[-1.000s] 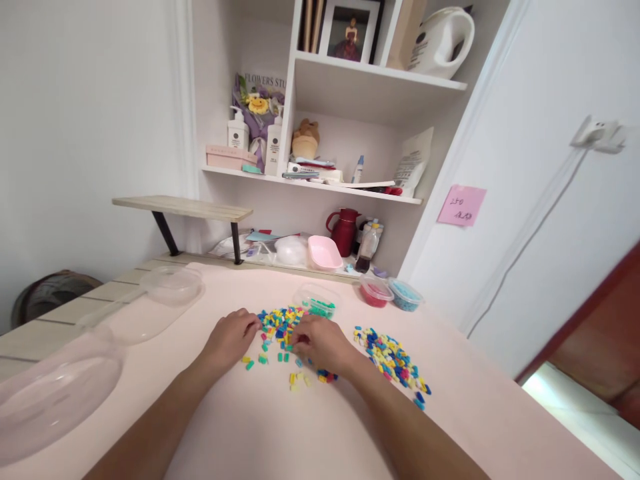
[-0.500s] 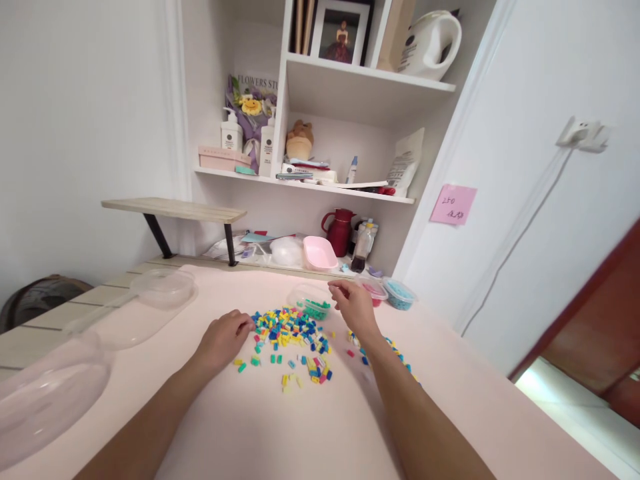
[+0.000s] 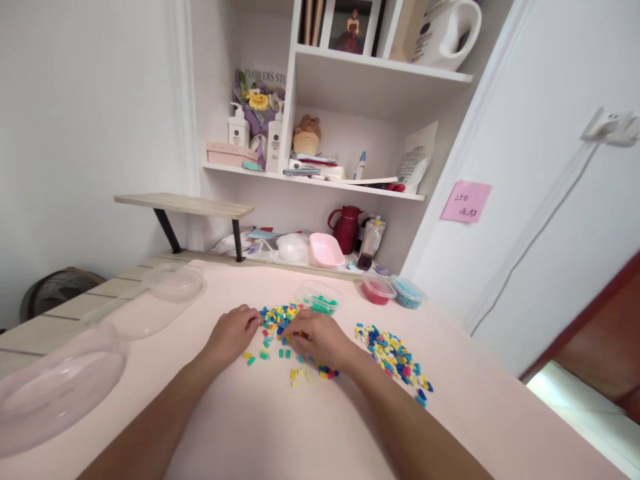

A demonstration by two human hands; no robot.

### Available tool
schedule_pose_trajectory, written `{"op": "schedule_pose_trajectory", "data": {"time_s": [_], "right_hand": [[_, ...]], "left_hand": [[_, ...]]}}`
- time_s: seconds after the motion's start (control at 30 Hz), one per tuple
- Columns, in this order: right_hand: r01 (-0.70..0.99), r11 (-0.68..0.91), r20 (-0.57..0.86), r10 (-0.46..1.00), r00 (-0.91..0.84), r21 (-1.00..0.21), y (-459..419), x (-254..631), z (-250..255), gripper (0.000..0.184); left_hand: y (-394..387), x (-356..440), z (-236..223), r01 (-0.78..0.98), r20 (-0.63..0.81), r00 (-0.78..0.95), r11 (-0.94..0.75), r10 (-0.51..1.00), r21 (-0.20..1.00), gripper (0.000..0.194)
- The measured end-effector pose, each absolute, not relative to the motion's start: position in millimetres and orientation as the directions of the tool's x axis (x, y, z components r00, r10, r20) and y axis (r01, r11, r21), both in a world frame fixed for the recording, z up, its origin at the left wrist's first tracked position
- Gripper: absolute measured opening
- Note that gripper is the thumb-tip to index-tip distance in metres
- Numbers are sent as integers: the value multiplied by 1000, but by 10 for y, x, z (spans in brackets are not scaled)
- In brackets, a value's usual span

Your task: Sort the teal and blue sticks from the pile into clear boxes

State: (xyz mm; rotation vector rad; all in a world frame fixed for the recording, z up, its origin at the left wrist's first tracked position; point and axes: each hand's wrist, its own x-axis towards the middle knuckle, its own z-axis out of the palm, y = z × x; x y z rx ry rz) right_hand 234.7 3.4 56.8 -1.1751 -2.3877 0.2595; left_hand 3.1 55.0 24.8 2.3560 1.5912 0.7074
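Reaching down into the main pile of small coloured pieces (image 3: 281, 317) at the middle of the pink surface (image 3: 270, 427), set the right hand (image 3: 316, 337) over the right part of it, back upward, fingers bent and tips lowered among the pieces. Could not tell pinched from parted at those fingertips, nor make out any piece between them. Rested the left hand (image 3: 234, 333) at the left edge of the same pile, fingers curled loosely in, tips touching or just beside the outermost blue pieces; could not tell gripping from merely resting there.

Saw a few loose green pieces (image 3: 284, 353) on the near side of the pile, between the hands, several pale yellow ones (image 3: 294, 378) nearer still, and a small mixed cluster (image 3: 327, 373) just beside the right wrist, partly hidden by it. Spotted a clear container (image 3: 304, 293) just beyond the pile, with green pieces (image 3: 324, 305) inside. Found a second mixed pile (image 3: 395, 357) to the right of the right forearm, well apart from the first, trailing toward the near right. Noted a tub of red bits (image 3: 374, 301) and a tub of blue bits (image 3: 407, 303) side by side at the far right, and a large clear plastic tray (image 3: 60, 393) at the near left. Glimpsed a pink tray (image 3: 326, 250) and a red jug (image 3: 347, 230) on the far ledge.
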Motion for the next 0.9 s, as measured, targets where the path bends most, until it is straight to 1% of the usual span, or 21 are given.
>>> {"op": "schedule_pose_trajectory", "data": {"time_s": [0.17,0.33,0.4,0.53,0.63,0.77,0.9], "right_hand": [[679,646,258,763,-593,-349,63,2355,467,35],[696,648,231,761,-606,-311,66,2363,469,37],[710,637,219,770,-599,-299,56,2356,485,34],[722,623,211,782,-587,-302,33,2344,522,20],[727,615,207,788,-580,-304,17,2338,542,19],[751,584,194,811,-551,-309,-12,2319,558,12],[782,541,191,841,-506,-310,-46,2277,573,13]], "left_hand": [[535,42,259,818,266,301,-392,916,422,24],[515,52,279,824,262,298,-386,918,414,25],[512,53,280,826,261,299,-386,918,411,25],[512,53,279,829,260,300,-385,918,405,26],[508,54,284,830,258,301,-386,918,404,26],[501,54,294,829,256,306,-388,917,403,26],[505,51,284,828,257,305,-389,917,403,26]]}}
